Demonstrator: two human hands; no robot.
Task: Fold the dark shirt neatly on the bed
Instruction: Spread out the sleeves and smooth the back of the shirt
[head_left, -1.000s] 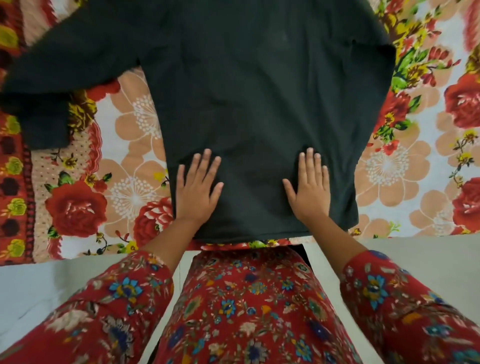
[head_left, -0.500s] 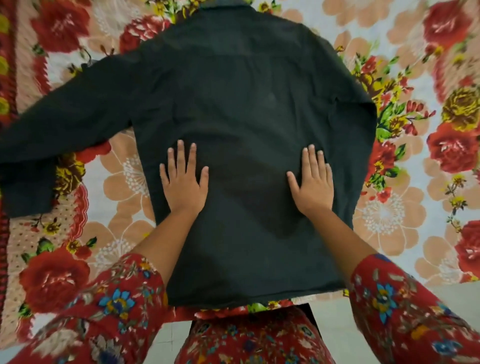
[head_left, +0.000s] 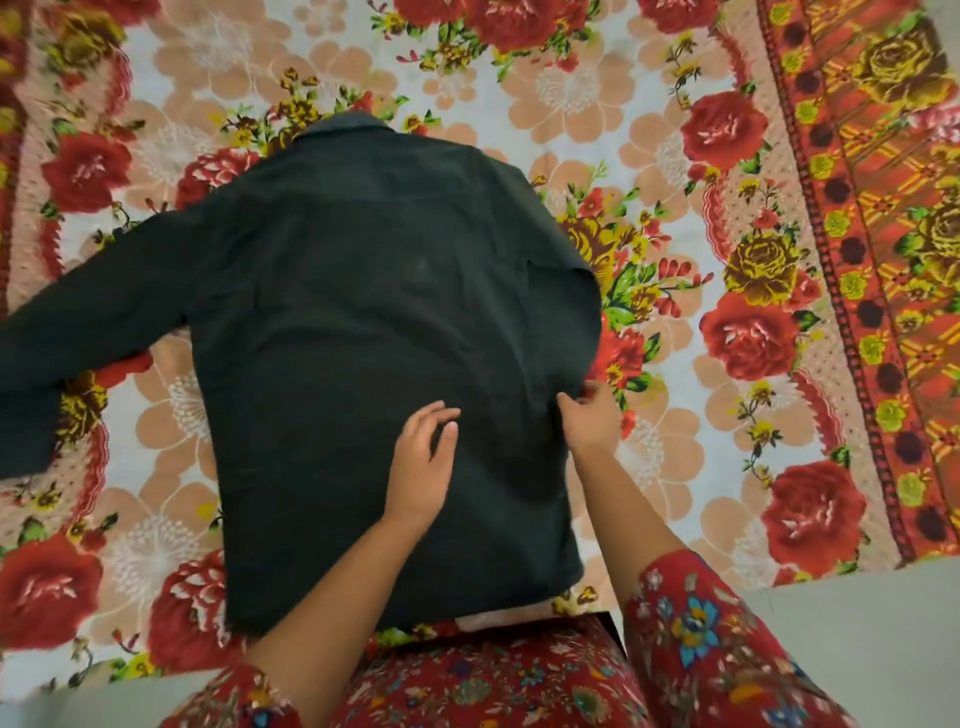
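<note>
Dark shirt (head_left: 363, 338) on bed (head_left: 675, 130); right hand (head_left: 589, 415) pinches edge.

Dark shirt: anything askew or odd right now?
Nothing damaged. The dark shirt lies unevenly: one sleeve sprawls leftward over the bedspread, while its right edge puckers where the right hand pinches it.

half a second ago both hands lay flat and wide apart on the back of the dark shirt (head_left: 363, 338). the left hand (head_left: 421, 467) has since slid right, past the middle of the shirt, and its fingers are now loosely bent rather than pressed flat. the right hand (head_left: 589, 415) has moved out to the shirt's right edge and pinches the cloth there, which puckers. the view has tilted toward the far side, so the collar (head_left: 343, 127) now shows.
</note>
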